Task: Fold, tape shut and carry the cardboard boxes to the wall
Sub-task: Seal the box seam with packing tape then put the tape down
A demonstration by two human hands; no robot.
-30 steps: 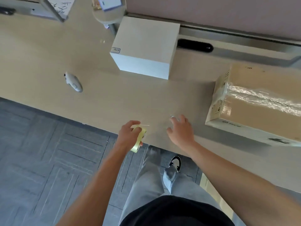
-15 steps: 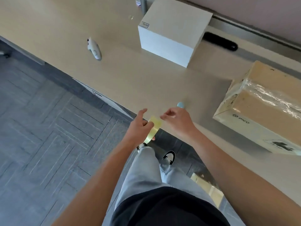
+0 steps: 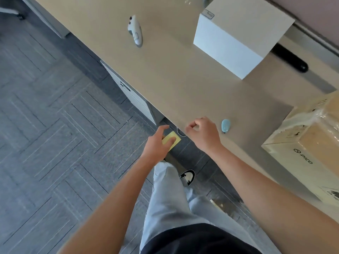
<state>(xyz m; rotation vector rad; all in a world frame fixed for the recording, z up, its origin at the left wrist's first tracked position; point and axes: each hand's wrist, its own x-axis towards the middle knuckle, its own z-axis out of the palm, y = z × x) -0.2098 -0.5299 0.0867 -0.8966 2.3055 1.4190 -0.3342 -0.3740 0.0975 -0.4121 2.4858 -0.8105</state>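
Observation:
My left hand (image 3: 159,143) grips a yellowish roll of tape (image 3: 171,140) just off the front edge of the beige desk (image 3: 174,74). My right hand (image 3: 202,132) hovers over that edge, thumb and forefinger pinched on the clear tape end, a thin strip curving back to the roll. A cardboard box (image 3: 310,142) marked PICO, taped shut with shiny clear tape, lies on the desk at the right, about a hand's width from my right hand. A small light-blue object (image 3: 226,125) lies on the desk beside my right hand.
A white box (image 3: 238,33) stands at the back of the desk, a white handheld controller (image 3: 136,31) to its left, a black cylinder (image 3: 289,59) behind it. A white drawer unit (image 3: 132,96) sits under the desk. Grey carpet tiles lie to the left; my legs stand below.
The view has swung left and down. My hands have moved from above the desk to its front edge. The right hand has pinched the tape end and drawn slightly away from the roll.

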